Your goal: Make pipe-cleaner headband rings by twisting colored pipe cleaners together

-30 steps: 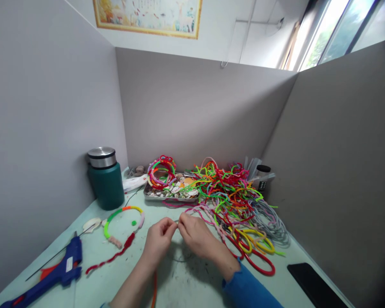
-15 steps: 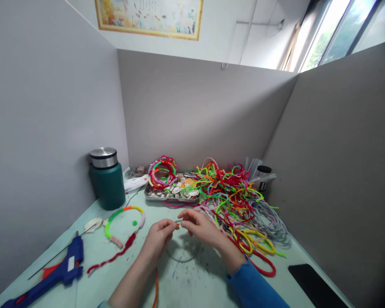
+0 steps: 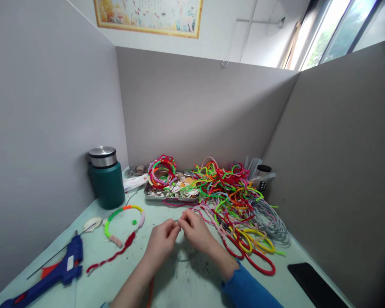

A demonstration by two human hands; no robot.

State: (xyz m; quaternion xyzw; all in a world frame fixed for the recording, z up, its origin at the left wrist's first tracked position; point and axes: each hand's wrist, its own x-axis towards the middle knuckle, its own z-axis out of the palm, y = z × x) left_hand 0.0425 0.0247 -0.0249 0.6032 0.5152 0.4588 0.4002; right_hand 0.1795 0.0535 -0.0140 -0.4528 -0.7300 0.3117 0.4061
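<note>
My left hand (image 3: 162,238) is closed in a pinch on a thin grey wire ring (image 3: 185,259), low over the middle of the table. An orange pipe cleaner (image 3: 150,293) hangs below that hand, partly behind the forearm. Fingertip to fingertip with it, my right hand (image 3: 196,230) also pinches at the top of the ring. What lies right between the fingertips is hidden. To the left lies a ring partly wrapped in coloured pipe cleaner (image 3: 109,219), with a red fuzzy end (image 3: 115,256) trailing from it.
A blue glue gun (image 3: 69,265) lies at front left, a green bottle (image 3: 105,184) behind it. At the back, a metal tray (image 3: 170,198) holds small pieces and finished rings (image 3: 162,171). A pipe-cleaner heap (image 3: 224,188), grey wire coils (image 3: 272,222) and a black phone (image 3: 314,284) are right.
My right hand's fingers have closed in and now meet the left fingertips. Both hands sit slightly closer together, hiding the orange bit that showed between them. The hanging orange end has shifted left.
</note>
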